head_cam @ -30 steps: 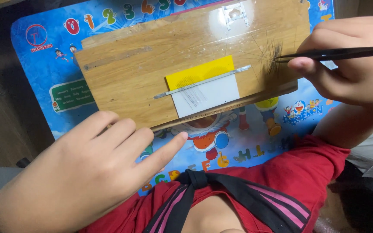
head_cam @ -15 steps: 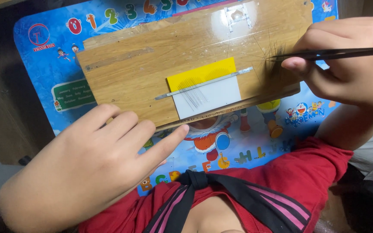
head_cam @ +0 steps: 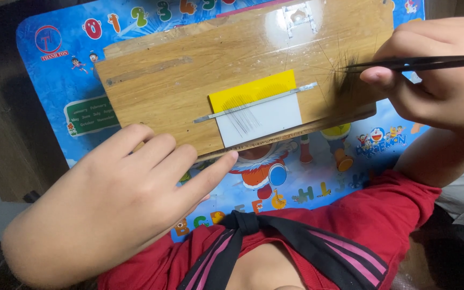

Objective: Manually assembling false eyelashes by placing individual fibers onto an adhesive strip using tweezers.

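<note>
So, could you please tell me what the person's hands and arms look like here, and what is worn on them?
Both the left hand and right hand are bare: no gloves, rings or watch visible. The forearms are uncovered too. No sleeves reach them in view; a red garment with dark stripes shows below.

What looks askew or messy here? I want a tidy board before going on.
Loose dark hairs lie scattered on the wooden board near the tweezers in the right hand. The metal strip lies slightly slanted across the yellow-and-white card.

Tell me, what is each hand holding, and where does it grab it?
The right hand pinches black tweezers near their middle. The left hand holds nothing; its fingers rest on the wooden board's near edge.
</note>
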